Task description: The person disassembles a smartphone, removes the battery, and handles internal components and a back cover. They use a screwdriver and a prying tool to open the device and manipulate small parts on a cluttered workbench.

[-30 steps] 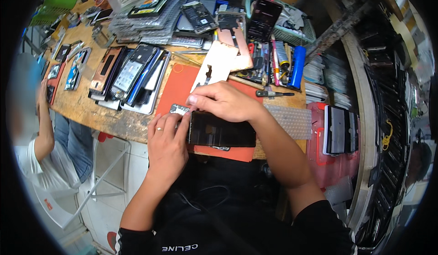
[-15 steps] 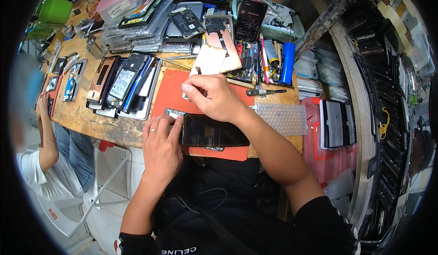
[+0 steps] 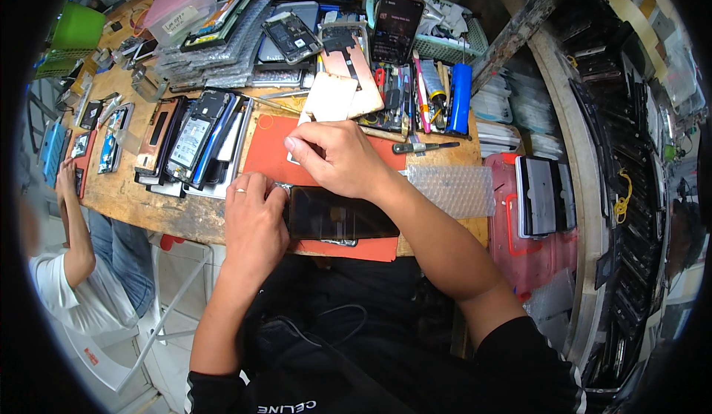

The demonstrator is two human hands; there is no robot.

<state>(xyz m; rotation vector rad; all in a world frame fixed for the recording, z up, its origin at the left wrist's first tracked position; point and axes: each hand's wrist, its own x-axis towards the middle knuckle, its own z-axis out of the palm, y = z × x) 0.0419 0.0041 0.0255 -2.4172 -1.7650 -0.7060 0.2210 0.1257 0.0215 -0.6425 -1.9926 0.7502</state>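
Note:
A dark phone screen (image 3: pixel 341 215) lies on the orange mat (image 3: pixel 269 151) in front of me, over a phone body whose metal edge shows at the near side. My left hand (image 3: pixel 256 217), with a ring on one finger, is at its left end, fingers bent and gripping the edge there. Above the screen's far edge is my right hand (image 3: pixel 335 157), its thumb and fingers closed together in a pinch. Whatever they may hold is hidden. A pale phone back panel (image 3: pixel 331 97) lies just beyond the right hand.
Opened phones (image 3: pixel 194 141) stand stacked at left, with bubble-wrapped stacks (image 3: pixel 215 62) behind. A lit phone (image 3: pixel 397 30) stands upright behind tools and a blue cylinder (image 3: pixel 460 101). Bubble wrap (image 3: pixel 451 189) lies at right. Another person's hand (image 3: pixel 67 177) works far left.
My left hand's fingers have bent more at the phone's left end. The right hand keeps its pinch in nearly the same place. The whole view has shifted slightly.

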